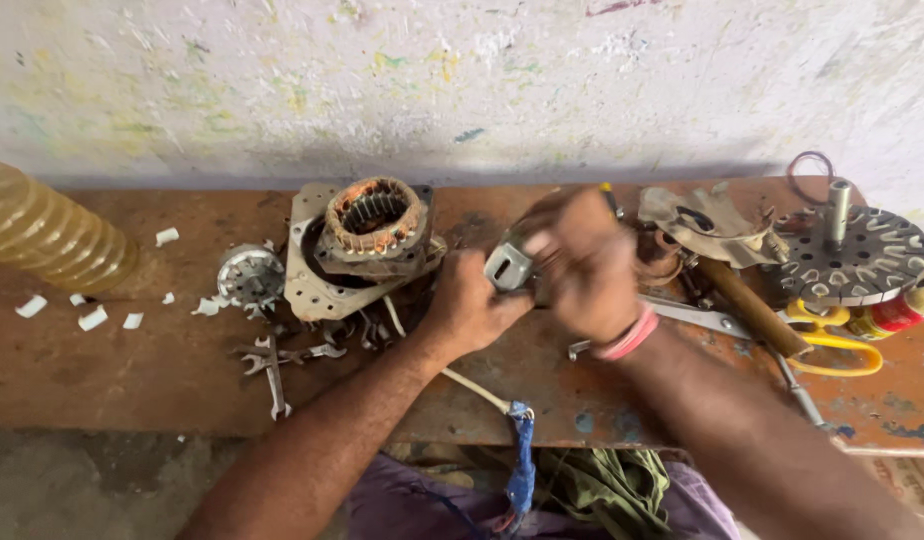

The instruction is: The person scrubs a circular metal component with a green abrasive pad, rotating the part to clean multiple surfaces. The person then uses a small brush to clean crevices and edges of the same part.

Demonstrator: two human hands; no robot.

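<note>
I see a small grey metal part [509, 266] held over the middle of the rusty workbench [132, 350], just in front of my view, pinched between both hands. My left hand [469, 308] is curled shut around its lower edge from below, and my right hand [582, 262] is closed over its right side from above; that hand is blurred, so I cannot tell exactly how its fingers sit on the part. A pink band [630, 336] circles my right wrist. A whitish cord [472, 388] runs from under my left hand toward the bench's near edge, where a blue strip [522, 450] hangs down. Just left of my left hand sits a motor stator [375, 217] with copper windings, resting on a pale metal plate [304, 285]. Further left lies a small round grey casting [250, 274], with spanners [272, 365] near it and white scraps [94, 318] scattered about. A ribbed yellowish bottle [47, 232] lies at the far left. To my right are a wooden-handled tool [750, 305], yellow-handled scissors [832, 335] and a slotted round rotor disc [854, 255] with an upright shaft.
</note>
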